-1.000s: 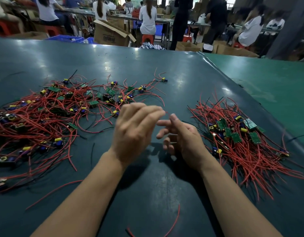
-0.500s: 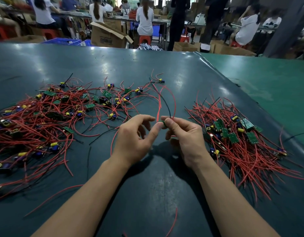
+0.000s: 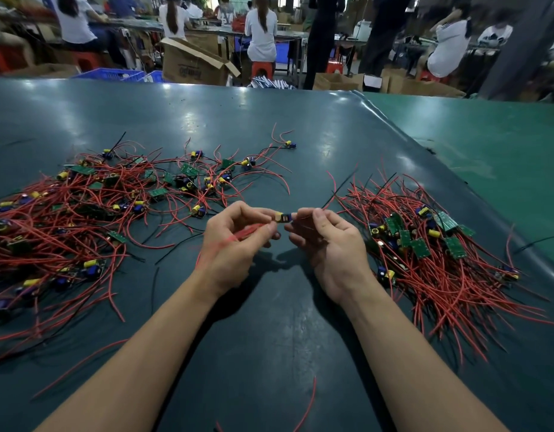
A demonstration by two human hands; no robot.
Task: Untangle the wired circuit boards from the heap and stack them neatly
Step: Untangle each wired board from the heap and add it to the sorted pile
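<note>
Yellow-capped circuit board (image 3: 283, 217) pinched between both hands (image 3: 288, 241).

Nothing legible here: there's dark printing on the side of the open cardboard box (image 3: 188, 68) beyond the table, but it's too blurred to read, and the circuit boards show no readable markings.

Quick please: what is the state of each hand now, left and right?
Left hand: closed, pinching one end of the small circuit board.
Right hand: closed, pinching the board's other end.
</note>
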